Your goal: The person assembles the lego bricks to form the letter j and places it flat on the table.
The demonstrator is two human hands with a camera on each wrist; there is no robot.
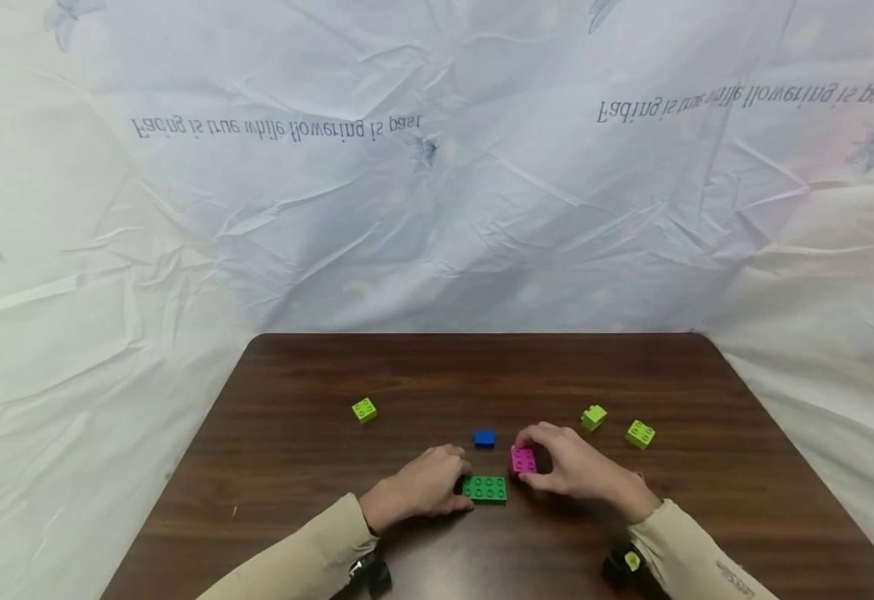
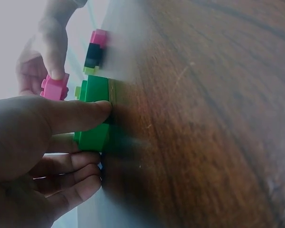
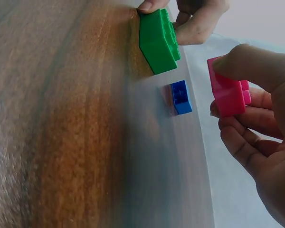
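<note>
A long green toy brick [image 1: 485,489], studs up, rests on the table. My left hand [image 1: 427,485] grips its left end between thumb and fingers, as the left wrist view also shows at the green brick [image 2: 94,137]. My right hand [image 1: 575,467] pinches a pink brick [image 1: 522,460] by thumb and fingers. In the right wrist view this pink brick [image 3: 228,92] is held off the tabletop, apart from the green one. Between and beyond the hands lies a small blue brick [image 1: 485,438]; its hollow side shows in the right wrist view.
One lime brick [image 1: 364,409] lies at the left on the brown table [image 1: 294,367]. Two more stand at the right, an odd-shaped lime brick [image 1: 593,417] and a square one [image 1: 640,433]. A second pink brick [image 2: 99,37] is mostly hidden behind my right wrist in the head view.
</note>
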